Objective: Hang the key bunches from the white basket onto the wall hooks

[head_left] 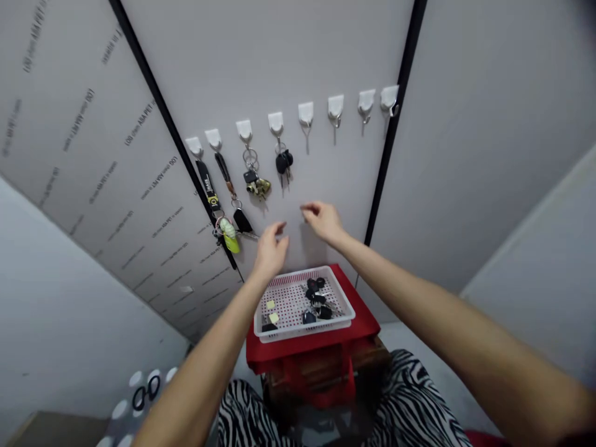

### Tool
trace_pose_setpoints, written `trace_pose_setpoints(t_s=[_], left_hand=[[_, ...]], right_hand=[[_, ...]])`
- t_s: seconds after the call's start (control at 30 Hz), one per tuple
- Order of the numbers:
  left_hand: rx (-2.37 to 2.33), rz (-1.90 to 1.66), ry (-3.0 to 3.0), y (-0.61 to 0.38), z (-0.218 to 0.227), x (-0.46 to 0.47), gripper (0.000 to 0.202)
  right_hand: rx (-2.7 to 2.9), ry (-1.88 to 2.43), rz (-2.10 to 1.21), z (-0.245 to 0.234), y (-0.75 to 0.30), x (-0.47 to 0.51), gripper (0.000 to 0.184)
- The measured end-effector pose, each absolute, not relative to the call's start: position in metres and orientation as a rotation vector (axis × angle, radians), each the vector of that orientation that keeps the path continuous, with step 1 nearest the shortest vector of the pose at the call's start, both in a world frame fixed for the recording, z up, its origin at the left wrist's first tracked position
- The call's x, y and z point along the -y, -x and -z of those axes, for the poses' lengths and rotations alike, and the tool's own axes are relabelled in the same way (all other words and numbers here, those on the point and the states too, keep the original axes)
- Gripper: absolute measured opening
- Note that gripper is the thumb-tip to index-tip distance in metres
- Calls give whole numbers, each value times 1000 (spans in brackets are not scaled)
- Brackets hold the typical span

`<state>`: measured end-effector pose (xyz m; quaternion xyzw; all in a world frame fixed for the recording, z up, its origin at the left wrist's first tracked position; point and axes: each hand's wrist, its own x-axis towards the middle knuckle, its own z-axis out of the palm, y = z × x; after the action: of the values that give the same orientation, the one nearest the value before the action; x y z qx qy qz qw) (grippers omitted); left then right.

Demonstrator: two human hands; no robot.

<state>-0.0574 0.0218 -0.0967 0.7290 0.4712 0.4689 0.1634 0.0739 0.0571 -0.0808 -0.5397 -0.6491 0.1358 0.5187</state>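
Note:
My left hand is raised before the wall panel, its thumb and fingers apart and nothing visible in them. To its right, my right hand has curved fingers with a small gap at the tips, and I see nothing in it. Above my hands, a bunch of black-headed keys hangs from a white hook. Left of that hang a ring of brass-coloured keys, a key on a black and brown strap, and a black lanyard with a green charm. Below is a white perforated basket holding several black-headed keys.
Further right on the wall are more white hooks with nothing hanging on them. Two pale yellow squares lie in the basket. It stands on a red cloth bag between my knees. Scissors with black handles lie at lower left.

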Motion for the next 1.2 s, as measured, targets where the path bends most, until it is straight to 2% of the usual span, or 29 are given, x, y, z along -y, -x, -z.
trace_pose_setpoints(t_s=[0.1, 0.2, 0.37, 0.5, 0.63, 0.77, 0.97, 1.2], left_hand=[[-1426, -1082, -1990, 57, 165, -1, 31], [-1450, -803, -2043, 55, 210, 13, 30], [-1540, -456, -2096, 54, 226, 19, 30], [-1523, -358, -1998, 54, 227, 13, 25], [-1467, -468, -1804, 56, 236, 6, 16], [-1422, -748, -1587, 59, 238, 4, 22], [-1267, -1212, -1247, 63, 225, 11, 24], [-1067, -1319, -1116, 63, 213, 19, 30]], right_hand=[[1859, 1417, -486, 147, -89, -22, 22], [2131, 1497, -454, 192, -99, 6, 21], [2430, 1462, -324, 211, -99, 23, 21], [2539, 1464, -338, 206, -97, 18, 24], [2621, 1449, -361, 206, -96, 13, 22], [2584, 1489, -352, 210, -93, 13, 16], [2384, 1485, -399, 214, -94, 15, 17], [2134, 1350, -573, 214, -75, 14, 30]])
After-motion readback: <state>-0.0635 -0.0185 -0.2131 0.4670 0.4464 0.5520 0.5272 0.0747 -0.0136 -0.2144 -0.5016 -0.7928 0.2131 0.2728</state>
